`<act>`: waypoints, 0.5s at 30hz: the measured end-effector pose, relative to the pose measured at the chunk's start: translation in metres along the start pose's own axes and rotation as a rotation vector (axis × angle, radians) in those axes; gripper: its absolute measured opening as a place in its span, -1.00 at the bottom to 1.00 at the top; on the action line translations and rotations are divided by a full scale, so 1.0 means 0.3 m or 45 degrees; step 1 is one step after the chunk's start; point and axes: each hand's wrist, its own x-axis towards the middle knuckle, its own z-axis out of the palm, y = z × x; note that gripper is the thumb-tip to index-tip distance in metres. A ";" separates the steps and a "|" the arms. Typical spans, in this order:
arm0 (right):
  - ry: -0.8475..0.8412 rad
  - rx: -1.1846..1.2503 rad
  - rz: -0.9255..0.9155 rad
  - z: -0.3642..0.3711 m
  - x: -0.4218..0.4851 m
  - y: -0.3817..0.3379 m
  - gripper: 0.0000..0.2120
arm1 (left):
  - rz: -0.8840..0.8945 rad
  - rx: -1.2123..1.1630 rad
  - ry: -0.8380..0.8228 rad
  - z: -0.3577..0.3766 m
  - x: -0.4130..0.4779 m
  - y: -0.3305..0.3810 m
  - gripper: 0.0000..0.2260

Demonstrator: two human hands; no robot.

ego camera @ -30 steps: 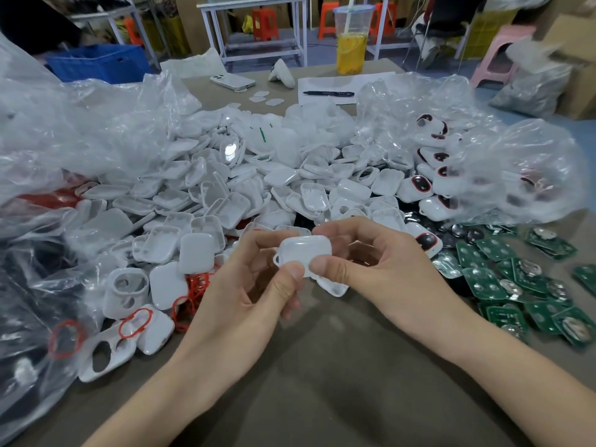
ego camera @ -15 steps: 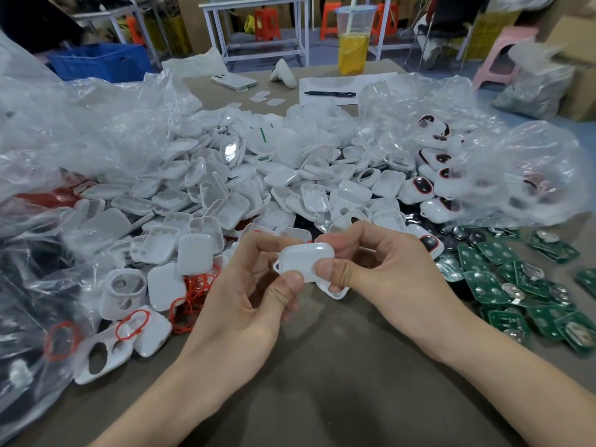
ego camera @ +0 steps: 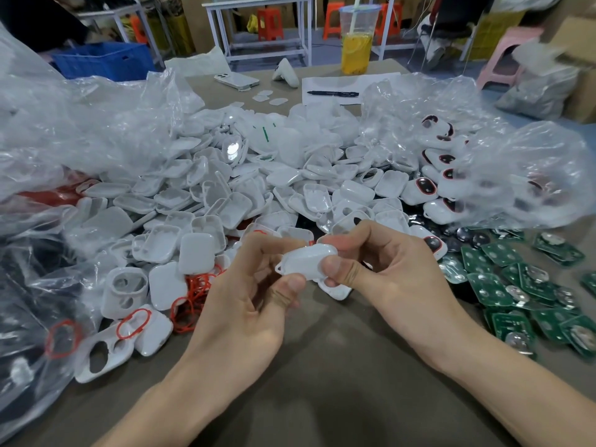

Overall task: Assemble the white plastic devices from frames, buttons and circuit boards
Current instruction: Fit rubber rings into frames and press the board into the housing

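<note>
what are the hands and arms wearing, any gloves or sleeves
Nothing. The left hand and right hand are bare: no gloves, rings or watch. The left forearm and right forearm show no sleeves in view. The thumbnails look short and unpainted.

Bright, even light falls from overhead and casts no hard shadows. A soft dark shadow lies on the table (ego camera: 322, 375) beneath the left hand (ego camera: 245, 304) and the right hand (ego camera: 400, 282). The white shell (ego camera: 306, 261) between them looks fairly sharp. Glare whitens the left plastic bag (ego camera: 80, 130), and one lid (ego camera: 233, 148) in the pile flashes a hot spot. The right plastic bag (ego camera: 532, 182) is smeared by blur. Wide-angle distortion bends lines toward the edges, and the background is soft.
</note>
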 end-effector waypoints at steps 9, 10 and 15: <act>-0.045 0.118 -0.010 0.014 -0.004 0.003 -0.86 | 0.057 0.173 0.033 -0.006 -0.001 -0.025 -0.77; -0.039 0.125 -0.016 0.015 -0.004 0.005 -0.86 | 0.056 0.173 0.033 -0.005 0.000 -0.024 -0.77; 0.031 0.088 -0.035 0.023 -0.005 0.013 -0.88 | 0.053 0.103 0.041 0.002 0.004 -0.026 -0.67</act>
